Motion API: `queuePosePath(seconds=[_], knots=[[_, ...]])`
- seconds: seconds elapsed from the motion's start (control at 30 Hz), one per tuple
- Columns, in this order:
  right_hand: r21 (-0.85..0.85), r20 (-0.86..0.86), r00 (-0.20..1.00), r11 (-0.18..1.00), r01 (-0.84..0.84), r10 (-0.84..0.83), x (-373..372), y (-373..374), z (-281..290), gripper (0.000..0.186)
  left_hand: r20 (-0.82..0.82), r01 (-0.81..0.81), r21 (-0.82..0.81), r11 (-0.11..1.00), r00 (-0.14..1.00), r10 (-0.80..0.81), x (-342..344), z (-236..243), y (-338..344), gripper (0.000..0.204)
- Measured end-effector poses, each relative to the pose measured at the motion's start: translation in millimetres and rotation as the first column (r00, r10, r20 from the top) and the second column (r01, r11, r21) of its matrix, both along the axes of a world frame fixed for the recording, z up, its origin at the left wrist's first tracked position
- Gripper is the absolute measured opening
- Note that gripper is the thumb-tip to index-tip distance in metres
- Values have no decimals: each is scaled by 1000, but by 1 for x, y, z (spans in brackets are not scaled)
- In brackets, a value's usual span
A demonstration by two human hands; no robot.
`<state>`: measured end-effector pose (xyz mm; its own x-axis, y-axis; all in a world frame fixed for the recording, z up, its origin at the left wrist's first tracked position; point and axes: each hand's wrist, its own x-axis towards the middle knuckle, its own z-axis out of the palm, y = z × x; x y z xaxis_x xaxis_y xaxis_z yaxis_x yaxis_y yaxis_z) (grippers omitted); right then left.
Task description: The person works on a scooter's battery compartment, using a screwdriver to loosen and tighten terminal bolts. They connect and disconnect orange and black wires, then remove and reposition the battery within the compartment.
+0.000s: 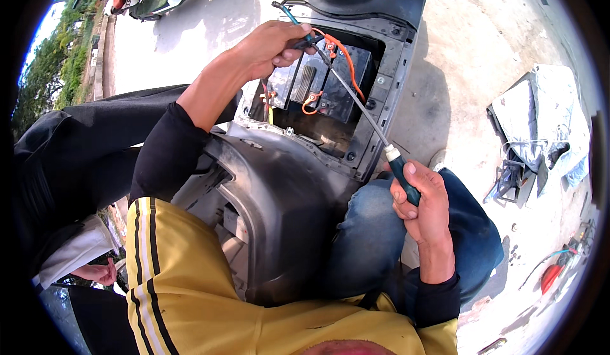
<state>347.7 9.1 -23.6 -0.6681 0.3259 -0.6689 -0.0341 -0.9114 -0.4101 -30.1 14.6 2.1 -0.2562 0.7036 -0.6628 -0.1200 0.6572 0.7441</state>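
Teal marks the stick-like piece [293,18] in my left hand [270,50], its fingers pinched closed on it over the upper left of the battery compartment [395,60]. Inside the compartment are batteries [338,94] and an orange wire [349,58]. A screwdriver [368,119] slants across its opening, its tip hidden near my left fingers. Beyond the compartment's lower right, my right hand is wrapped round the green handle [400,171]. I'd best steady both ends, keeping bare metal off the batteries.
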Motion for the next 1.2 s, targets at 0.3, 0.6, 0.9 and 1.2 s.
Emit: queuePosePath(seconds=[0.3,0.6,0.9,1.2], knots=[[811,254,957,571,-131,-142,-21,-27,-15,35,-75,-175,29,984,981,177,6,-1,-3,26],[579,320,936,812,-72,-145,-26,-20,-6,40,-5,-249,65,966,968,250,8,-13,0,28],[958,260,943,175,-225,-208,-28,-20,-12,49,-24,-215,80,973,976,218,4,-10,0,27],[279,-48,981,941,193,-188,-20,-1,-18,34,-20,-196,80,977,980,198,3,-11,0,26]])
